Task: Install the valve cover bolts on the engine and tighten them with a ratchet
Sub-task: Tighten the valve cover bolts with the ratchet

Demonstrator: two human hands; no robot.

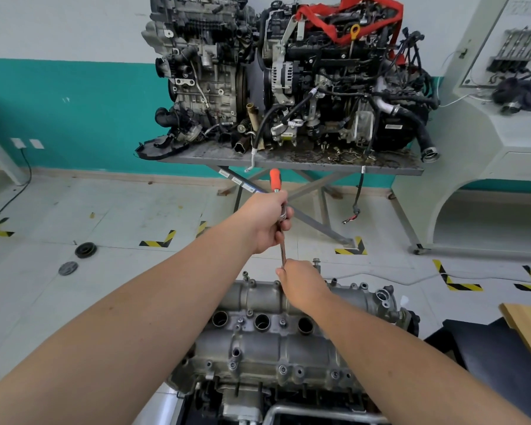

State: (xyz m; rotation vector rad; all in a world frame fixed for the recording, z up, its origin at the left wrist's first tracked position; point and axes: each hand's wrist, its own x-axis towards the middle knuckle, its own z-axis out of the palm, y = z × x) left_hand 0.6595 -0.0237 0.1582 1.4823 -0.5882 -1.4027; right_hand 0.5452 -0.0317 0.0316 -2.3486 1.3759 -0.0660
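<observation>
Pale tiled floor (43, 210), teal-banded wall (74, 111), two engines on far table (288, 165). Near centre, valve cover (258, 342). Left hand (269, 220) curled round orange-handled ratchet (275, 179); right hand (301, 285) pinching its extension (282, 251) at far edge.

The ratchet (275, 182) has an orange handle with a dull metal shaft, and the valve cover (276, 338) is bare silver-grey with dark round holes. The wall (74, 87) is pale above a teal band, and the floor (43, 286) is off-white with yellow-and-black striped corner marks (158, 239). A red strap (334, 16) drapes the far black-and-grey engine (334, 81) on the grey table (288, 162).
</observation>
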